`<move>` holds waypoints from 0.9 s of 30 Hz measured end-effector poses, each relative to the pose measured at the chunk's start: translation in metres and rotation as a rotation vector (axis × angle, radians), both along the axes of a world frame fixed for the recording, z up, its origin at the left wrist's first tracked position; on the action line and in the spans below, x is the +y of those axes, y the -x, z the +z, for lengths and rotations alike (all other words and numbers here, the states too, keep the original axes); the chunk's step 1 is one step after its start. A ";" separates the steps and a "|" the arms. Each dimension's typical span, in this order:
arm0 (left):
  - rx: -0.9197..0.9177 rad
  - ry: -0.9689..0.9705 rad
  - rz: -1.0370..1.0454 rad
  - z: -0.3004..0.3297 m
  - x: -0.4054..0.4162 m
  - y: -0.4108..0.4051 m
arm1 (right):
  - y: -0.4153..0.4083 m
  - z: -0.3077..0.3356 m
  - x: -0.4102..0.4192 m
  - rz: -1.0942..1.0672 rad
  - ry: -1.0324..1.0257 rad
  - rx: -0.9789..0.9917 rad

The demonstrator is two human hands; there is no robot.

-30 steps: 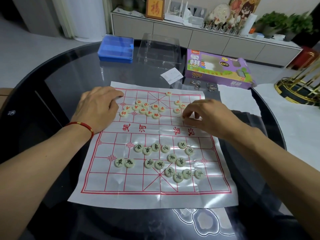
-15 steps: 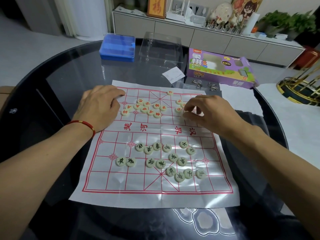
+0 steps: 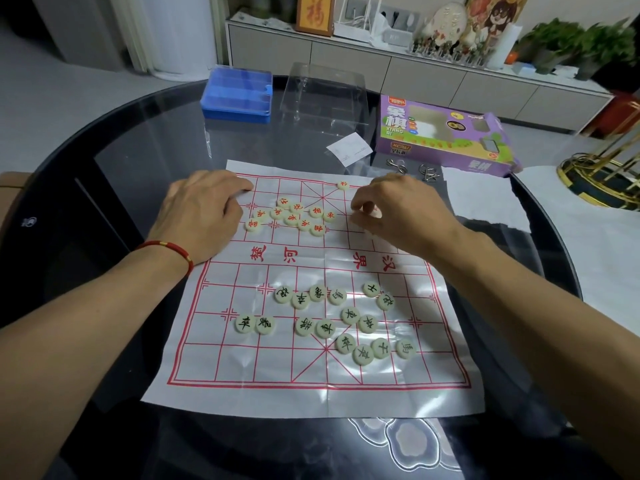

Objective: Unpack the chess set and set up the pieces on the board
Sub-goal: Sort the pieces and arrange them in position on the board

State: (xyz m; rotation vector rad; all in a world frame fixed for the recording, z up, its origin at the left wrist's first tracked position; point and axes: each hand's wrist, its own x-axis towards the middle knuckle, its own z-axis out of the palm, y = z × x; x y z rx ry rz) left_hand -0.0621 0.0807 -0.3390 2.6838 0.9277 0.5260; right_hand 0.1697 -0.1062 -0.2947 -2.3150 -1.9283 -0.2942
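A white plastic xiangqi board [image 3: 311,393] with red lines lies flat on the dark glass table. Several round pale pieces with red characters [image 3: 298,216] cluster on its far half, and one red piece [image 3: 343,185] sits alone on the far edge line. Several black-character pieces [image 3: 332,323] lie scattered on the near half. My left hand [image 3: 204,213] rests on the board's far left corner, fingers extended. My right hand [image 3: 398,209] hovers over the far right area with fingers curled down on a red piece [image 3: 375,213], mostly hidden beneath it.
Behind the board stand a blue plastic case [image 3: 237,95], a clear plastic lid [image 3: 323,95], a purple xiangqi box [image 3: 443,135], a white paper slip [image 3: 349,152] and metal ring puzzles [image 3: 412,169]. A white sheet [image 3: 485,199] lies to the right. A sideboard lines the wall.
My right hand has moved away from me toward the board's far right edge, fingers still curled at a red piece. My left hand has stayed on the far left corner.
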 end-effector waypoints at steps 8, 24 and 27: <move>-0.009 -0.006 0.003 -0.002 0.001 0.000 | -0.038 0.010 -0.032 -0.074 0.015 0.207; -0.002 -0.006 0.010 -0.003 0.002 -0.001 | -0.044 0.000 -0.036 -0.090 0.084 0.217; -0.001 -0.010 0.010 -0.003 0.003 -0.001 | -0.043 0.000 -0.034 -0.081 0.067 0.213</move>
